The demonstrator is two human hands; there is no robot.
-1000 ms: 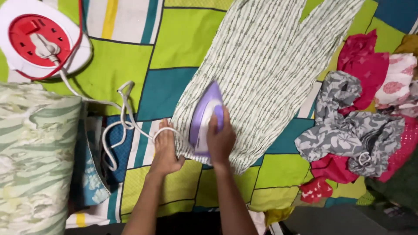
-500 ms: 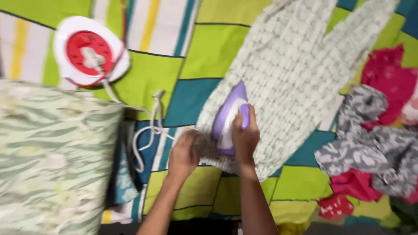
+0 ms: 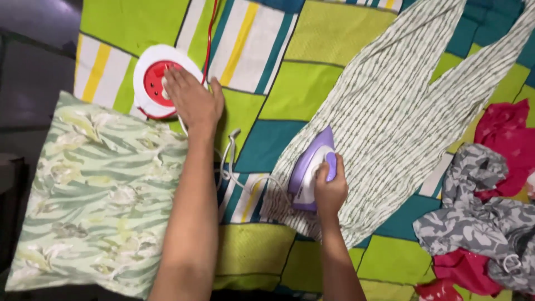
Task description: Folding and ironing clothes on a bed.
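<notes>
Left hand [image 3: 192,100] now on socket reel [image 3: 156,83], iron [image 3: 311,170] tip up-right

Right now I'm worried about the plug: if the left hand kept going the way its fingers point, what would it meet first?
The left hand already lies over the round white-and-red socket reel; straight on, its fingers would likely meet the white plug at the reel's red centre.
</notes>
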